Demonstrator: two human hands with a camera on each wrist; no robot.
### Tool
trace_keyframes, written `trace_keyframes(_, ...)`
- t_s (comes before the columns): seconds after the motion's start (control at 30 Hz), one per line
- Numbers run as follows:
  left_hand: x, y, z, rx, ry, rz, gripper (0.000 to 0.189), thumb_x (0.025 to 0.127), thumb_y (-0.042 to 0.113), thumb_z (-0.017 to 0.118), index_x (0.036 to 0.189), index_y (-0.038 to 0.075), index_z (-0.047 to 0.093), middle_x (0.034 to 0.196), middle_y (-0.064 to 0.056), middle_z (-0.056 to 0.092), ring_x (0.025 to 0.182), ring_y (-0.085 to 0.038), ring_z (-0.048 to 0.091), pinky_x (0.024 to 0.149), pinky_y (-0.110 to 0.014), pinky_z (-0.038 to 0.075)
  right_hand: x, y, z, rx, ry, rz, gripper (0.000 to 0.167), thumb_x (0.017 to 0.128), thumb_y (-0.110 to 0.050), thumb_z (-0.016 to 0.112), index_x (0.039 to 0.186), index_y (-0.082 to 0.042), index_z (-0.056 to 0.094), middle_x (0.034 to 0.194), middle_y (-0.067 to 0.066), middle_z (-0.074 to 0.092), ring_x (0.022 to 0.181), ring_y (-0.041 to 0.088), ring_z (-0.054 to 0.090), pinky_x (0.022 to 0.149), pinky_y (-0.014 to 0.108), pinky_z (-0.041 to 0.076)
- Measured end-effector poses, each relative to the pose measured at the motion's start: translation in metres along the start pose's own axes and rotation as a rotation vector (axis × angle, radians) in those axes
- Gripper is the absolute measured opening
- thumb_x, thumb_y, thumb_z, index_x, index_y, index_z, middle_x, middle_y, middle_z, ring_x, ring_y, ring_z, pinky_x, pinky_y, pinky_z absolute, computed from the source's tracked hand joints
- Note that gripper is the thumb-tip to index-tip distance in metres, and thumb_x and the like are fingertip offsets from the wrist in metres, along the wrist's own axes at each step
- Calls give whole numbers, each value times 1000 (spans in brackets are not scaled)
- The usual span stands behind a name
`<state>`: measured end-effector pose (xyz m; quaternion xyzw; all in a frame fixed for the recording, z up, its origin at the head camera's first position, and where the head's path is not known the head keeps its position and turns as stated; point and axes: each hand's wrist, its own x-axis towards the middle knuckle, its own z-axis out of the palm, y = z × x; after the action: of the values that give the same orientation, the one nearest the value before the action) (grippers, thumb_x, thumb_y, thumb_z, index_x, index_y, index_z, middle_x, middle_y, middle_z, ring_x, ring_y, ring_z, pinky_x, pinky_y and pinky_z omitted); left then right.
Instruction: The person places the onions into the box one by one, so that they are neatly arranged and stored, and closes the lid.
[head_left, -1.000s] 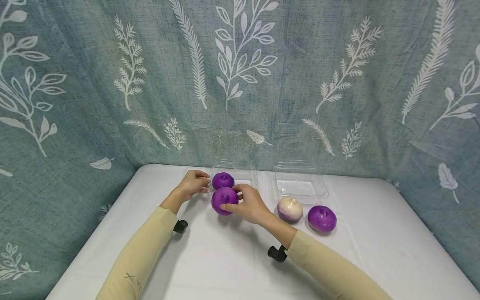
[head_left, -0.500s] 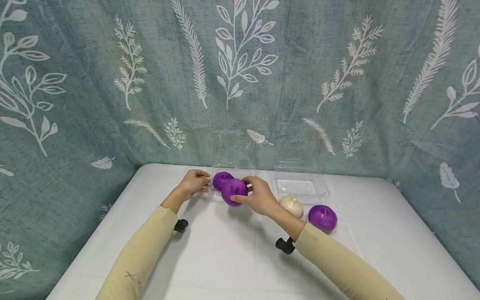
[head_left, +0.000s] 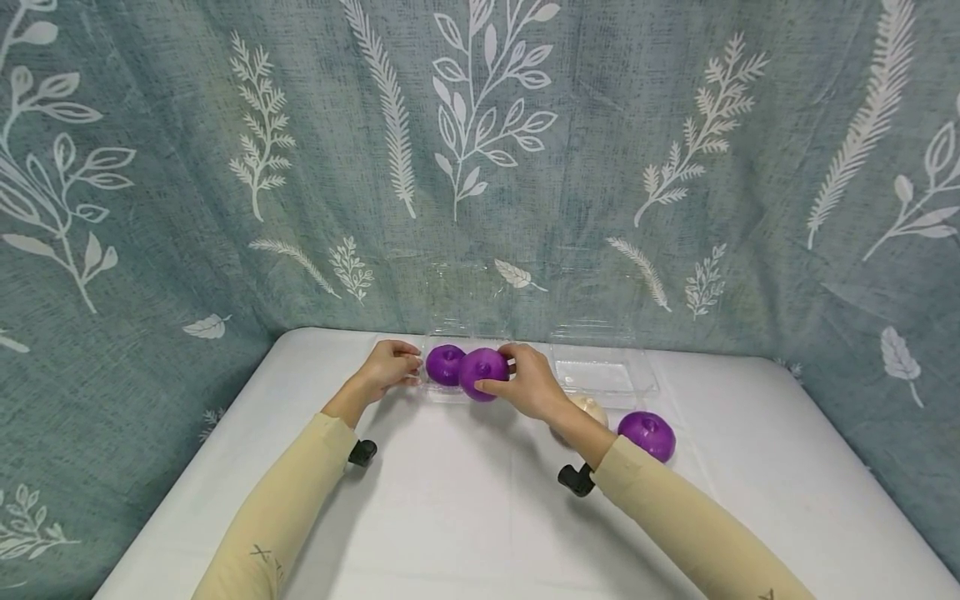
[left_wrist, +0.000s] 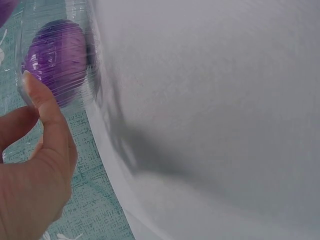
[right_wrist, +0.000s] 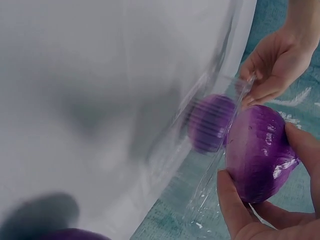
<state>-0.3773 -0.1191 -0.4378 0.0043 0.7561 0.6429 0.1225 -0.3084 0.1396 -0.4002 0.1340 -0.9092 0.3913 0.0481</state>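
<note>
My right hand (head_left: 534, 385) grips a purple onion (head_left: 482, 375) from its right side, thumb in front and fingers behind. In the right wrist view this onion (right_wrist: 257, 150) hangs just over the rim of a clear plastic clamshell container (right_wrist: 204, 186). Another purple onion (head_left: 443, 365) sits in the left part of that container, and the left wrist view shows this onion (left_wrist: 57, 62) through the ribbed wall. My left hand (head_left: 388, 367) pinches the container's left rim between thumb and fingers. The container's lid stands open at the back.
A second clear clamshell container (head_left: 600, 377) stands open to the right. In front of it are a white onion (head_left: 590, 410), partly hidden by my right wrist, and a purple onion (head_left: 648, 435). A patterned curtain (head_left: 480, 167) hangs behind the white table (head_left: 435, 517).
My right hand has carried its purple onion rightward and back, from in front of the container to over its right half. My left hand stays at the rim.
</note>
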Motion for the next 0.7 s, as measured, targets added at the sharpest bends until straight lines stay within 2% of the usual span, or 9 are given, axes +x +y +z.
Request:
trace_keyframes(0.23, 1, -1, -2, 1, -20, 6, 36, 103, -3, 51, 136, -16, 48, 112, -22, 60, 92, -23, 62, 74, -26, 64, 7, 3, -3, -11, 1, -7, 57, 82, -27, 88, 124, 3, 64, 121, 19, 67, 106, 31, 67, 87, 38, 62)
trace_keyframes(0.5, 0, 0, -2, -2, -22, 2, 37, 103, -3, 51, 137, -16, 49, 107, -17, 61, 89, -20, 62, 76, -28, 65, 15, 4, -8, -40, 1, 11, 60, 84, -26, 86, 130, 3, 62, 123, 18, 66, 108, 30, 64, 90, 39, 61)
trace_keyframes(0.7, -1, -1, -2, 1, -21, 1, 37, 103, -2, 52, 137, -16, 49, 110, -19, 61, 91, -22, 63, 80, -32, 65, 22, 10, -7, -66, 11, 22, 61, 84, -27, 86, 131, 4, 61, 124, 19, 65, 110, 32, 63, 93, 40, 60)
